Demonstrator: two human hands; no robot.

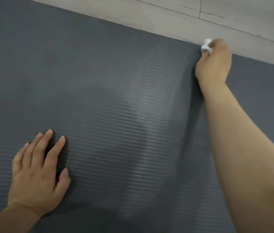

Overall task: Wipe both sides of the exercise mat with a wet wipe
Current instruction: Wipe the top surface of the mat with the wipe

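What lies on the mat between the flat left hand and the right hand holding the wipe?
In the head view, only bare ribbed mat, with a shiny wet streak, between left hand and right hand with wet wipe.

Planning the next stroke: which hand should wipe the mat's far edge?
Right. The right hand already holds the wet wipe at the far edge of the mat; the left hand lies flat, empty, on the near part.

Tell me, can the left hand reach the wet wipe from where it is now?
Probably not without moving: the left hand lies flat on the near part of the mat, while the right hand holds the wet wipe at the far edge.
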